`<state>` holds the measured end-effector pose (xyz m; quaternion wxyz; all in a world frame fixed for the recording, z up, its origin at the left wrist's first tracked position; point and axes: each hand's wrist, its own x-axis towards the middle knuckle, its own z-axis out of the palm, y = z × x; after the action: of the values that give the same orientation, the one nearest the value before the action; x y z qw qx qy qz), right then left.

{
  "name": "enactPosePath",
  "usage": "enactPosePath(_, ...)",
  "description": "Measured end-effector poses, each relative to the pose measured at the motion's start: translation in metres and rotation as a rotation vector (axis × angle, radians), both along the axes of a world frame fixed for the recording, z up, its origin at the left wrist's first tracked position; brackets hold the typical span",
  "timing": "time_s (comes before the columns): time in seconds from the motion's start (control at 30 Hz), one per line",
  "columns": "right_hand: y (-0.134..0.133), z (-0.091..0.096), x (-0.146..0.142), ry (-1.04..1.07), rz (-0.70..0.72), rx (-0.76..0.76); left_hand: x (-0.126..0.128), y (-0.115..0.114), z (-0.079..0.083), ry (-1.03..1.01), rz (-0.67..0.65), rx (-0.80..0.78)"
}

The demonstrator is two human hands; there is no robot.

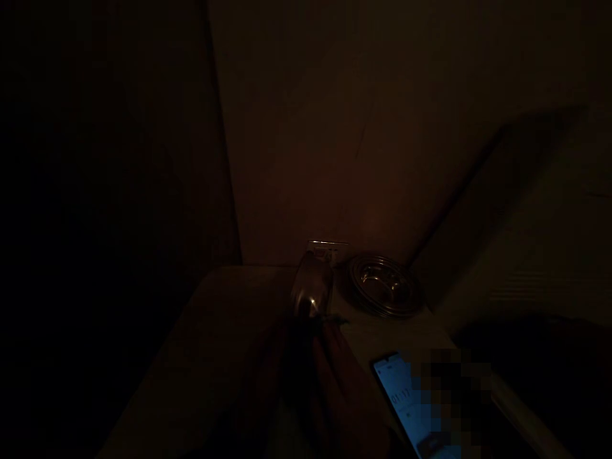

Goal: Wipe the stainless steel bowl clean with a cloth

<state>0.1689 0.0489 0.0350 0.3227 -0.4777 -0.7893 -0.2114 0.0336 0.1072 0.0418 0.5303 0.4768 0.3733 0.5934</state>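
The scene is very dark. A shiny metal or glass vessel lies tilted on a pale table, catching a small glint of light. Just below it are two dim shapes that look like my left hand and my right hand, both close to the vessel's near end. Their fingers are lost in the dark, so I cannot tell whether they grip it. A round steel plate sits on the table to the right of the vessel.
A phone with a lit blue screen lies at the table's near right, partly blurred out. A small pale box stands behind the vessel against the wall. Walls close the table in at the back and left.
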Motion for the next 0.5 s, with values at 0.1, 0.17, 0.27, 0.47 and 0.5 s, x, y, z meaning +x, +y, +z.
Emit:
enactPosePath(0.1, 0.005, 0.01, 0.003, -0.009, -0.004, 0.011, 0.0, -0.004, 0.0, 0.009, -0.043, -0.009)
enactPosePath(0.17, 0.008, 0.019, 0.002, 0.002, -0.01, 0.008, 0.0, -0.007, 0.0, 0.016, -0.059, -0.008)
enactPosePath(0.27, 0.009, 0.029, -0.002, 0.037, -0.029, -0.011, -0.001, -0.011, 0.002, 0.027, -0.067, -0.004)
enactPosePath(0.47, 0.0, 0.026, -0.004, 0.152, -0.015, 0.005, 0.0, -0.013, 0.004, 0.049, -0.077, -0.016)
enactPosePath(0.5, 0.0, 0.025, -0.005, 0.18, -0.017, 0.015, -0.001, -0.013, 0.004, 0.054, -0.078, -0.021)
